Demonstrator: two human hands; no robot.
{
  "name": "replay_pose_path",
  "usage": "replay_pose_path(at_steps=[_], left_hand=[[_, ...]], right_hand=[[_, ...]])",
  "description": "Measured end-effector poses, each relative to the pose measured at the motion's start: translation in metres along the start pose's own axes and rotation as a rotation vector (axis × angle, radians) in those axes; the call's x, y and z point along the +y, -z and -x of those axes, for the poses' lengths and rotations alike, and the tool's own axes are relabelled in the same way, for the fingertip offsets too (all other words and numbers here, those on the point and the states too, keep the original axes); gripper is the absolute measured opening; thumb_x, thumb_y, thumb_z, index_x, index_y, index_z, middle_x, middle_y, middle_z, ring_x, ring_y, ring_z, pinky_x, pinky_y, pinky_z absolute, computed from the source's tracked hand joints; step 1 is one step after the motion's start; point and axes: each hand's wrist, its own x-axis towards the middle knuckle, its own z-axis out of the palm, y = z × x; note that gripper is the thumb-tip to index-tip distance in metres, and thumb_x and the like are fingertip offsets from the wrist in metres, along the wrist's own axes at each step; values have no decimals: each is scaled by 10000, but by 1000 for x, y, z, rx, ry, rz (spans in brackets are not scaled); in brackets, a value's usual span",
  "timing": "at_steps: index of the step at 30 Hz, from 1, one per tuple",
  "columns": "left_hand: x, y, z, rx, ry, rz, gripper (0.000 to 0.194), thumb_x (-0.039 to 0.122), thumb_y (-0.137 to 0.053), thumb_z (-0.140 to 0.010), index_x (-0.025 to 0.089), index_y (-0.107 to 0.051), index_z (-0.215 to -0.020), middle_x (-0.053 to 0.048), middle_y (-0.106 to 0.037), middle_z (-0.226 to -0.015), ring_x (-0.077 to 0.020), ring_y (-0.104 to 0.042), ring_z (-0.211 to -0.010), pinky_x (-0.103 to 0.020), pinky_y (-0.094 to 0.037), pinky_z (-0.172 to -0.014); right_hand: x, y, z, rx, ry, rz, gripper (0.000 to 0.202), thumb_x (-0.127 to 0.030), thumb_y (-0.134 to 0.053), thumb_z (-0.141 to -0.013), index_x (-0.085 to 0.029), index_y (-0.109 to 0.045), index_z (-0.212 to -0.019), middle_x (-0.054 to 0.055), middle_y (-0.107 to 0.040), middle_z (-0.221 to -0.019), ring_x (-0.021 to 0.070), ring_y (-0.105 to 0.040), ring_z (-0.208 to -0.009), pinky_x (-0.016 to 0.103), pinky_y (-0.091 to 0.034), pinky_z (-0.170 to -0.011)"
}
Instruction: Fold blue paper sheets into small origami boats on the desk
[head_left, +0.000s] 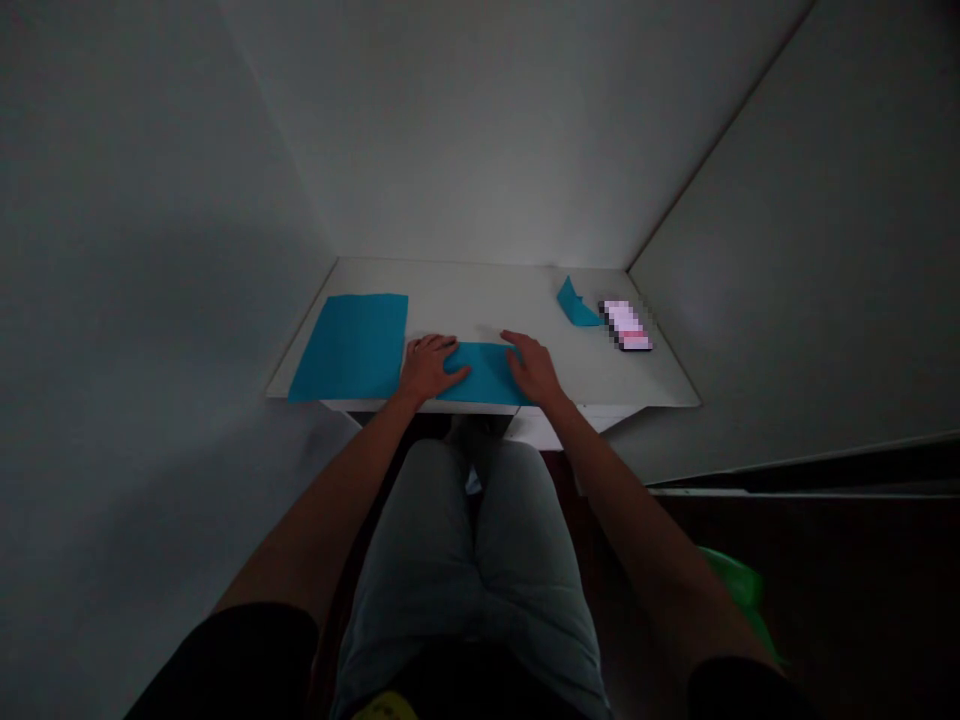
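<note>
A: Which landmark to use?

B: Take the narrow blue paper (484,372). Lies flat on the white table (472,290), close along the near edge, right between the hands.

A: And its long axis?

B: Runs from left to right, parallel to the table's near edge, so crosswise to the body.

A: Now to the left hand (427,368).

B: Find it at the paper's left end, with fingers spread and thumb reaching inward over the blue. Looks open and flat, without a clench or a pinch.

A: The right hand (534,370)?

B: Over the paper's right end, with the index finger reaching past the far edge. Looks open too, fingers loosely bent, holding nothing up.

A: Which hand nearer, then?

B: Hard to favor one: seems to touch with both, one at each end. From the left hand, extends rightward; from the right hand, leftward.

A: Anything farther from the paper?

B: To its left, see the larger blue sheet (354,345), just beyond the left hand. Beyond it and to its right, notice the folded blue paper shape (576,305), then the phone (628,326), farther right still, with its screen lit.
</note>
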Motion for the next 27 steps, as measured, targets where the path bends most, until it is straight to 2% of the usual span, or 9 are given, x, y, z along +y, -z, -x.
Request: replay_pose_path(at_steps=[3, 6, 8, 11, 16, 19, 22, 25, 27], left_hand=[[-2, -3, 0, -5, 30, -32, 529, 519, -662, -1001, 273, -724, -1465, -66, -637, -1618, -340, -509, -1540, -564, -325, -1296], [-5, -6, -1, 4, 26, -31, 524, 506, -641, -1015, 271, -712, -1478, -76, -630, -1625, -328, -522, -1538, -546, -333, -1296], [-4, -6, -1, 10, 27, -23, 524, 519, -642, -1017, 273, -713, -1474, -76, -634, -1621, -331, -530, -1531, -549, -334, -1296], [-3, -6, -1, 12, 30, -12, 524, 528, -665, -1005, 274, -721, -1461, -75, -644, -1608, -348, -531, -1524, -565, -335, -1292], [-5, -9, -2, 11, 11, -8, 533, 518, -660, -1007, 252, -706, -1466, -96, -637, -1604, -350, -523, -1515, -573, -339, -1281], [-8, -9, -4, -23, -3, -37, 575, 506, -618, -1026, 226, -651, -1527, -129, -600, -1631, -354, -503, -1524, -566, -349, -1271], [-3, -4, -7, -84, -13, -115, 632, 477, -583, -1035, 173, -578, -1590, -178, -557, -1659, -378, -475, -1542, -578, -341, -1272], [17, 0, -6, -109, -46, -182, 635, 380, -534, -1052, 100, -523, -1621, -228, -507, -1691, -388, -445, -1570, -591, -307, -1290], [37, -1, 1, -114, -107, -170, 622, 351, -513, -1067, 99, -503, -1636, -219, -496, -1705, -373, -461, -1568, -573, -321, -1286]], right_hand=[[-30, -32, -3, -220, 52, 102, 638, -494, -347, -1151, -116, -551, -1622, 169, -521, -1708, 308, -492, -1594, 499, -386, -1332], [-35, -47, -3, -305, 9, 204, 711, -568, -308, -1154, -119, -486, -1676, 166, -429, -1766, 326, -395, -1658, 551, -292, -1379], [-23, -41, -2, -334, -15, 246, 746, -614, -322, -1143, -137, -451, -1702, 152, -376, -1794, 332, -357, -1677, 568, -252, -1393], [6, -15, 5, -348, -66, 302, 787, -649, -322, -1129, -152, -388, -1736, 130, -309, -1822, 334, -314, -1695, 586, -217, -1401], [43, 27, 26, -335, -141, 379, 741, -585, -325, -1128, -198, -341, -1760, 89, -313, -1824, 327, -292, -1703, 600, -214, -1397], [47, 36, 33, -312, -112, 405, 708, -513, -354, -1123, -193, -355, -1754, 89, -335, -1819, 323, -282, -1707, 594, -248, -1380], [44, 37, 34, -305, -45, 404, 666, -479, -371, -1119, -247, -384, -1744, 61, -369, -1809, 322, -302, -1698, 602, -289, -1351], [41, 36, 32, -319, -16, 392, 626, -475, -370, -1125, -278, -439, -1715, 47, -422, -1786, 323, -351, -1674, 598, -309, -1332], [41, 37, 31, -308, -30, 382, 617, -490, -371, -1127, -268, -476, -1692, 55, -458, -1767, 332, -381, -1654, 595, -326, -1320]])
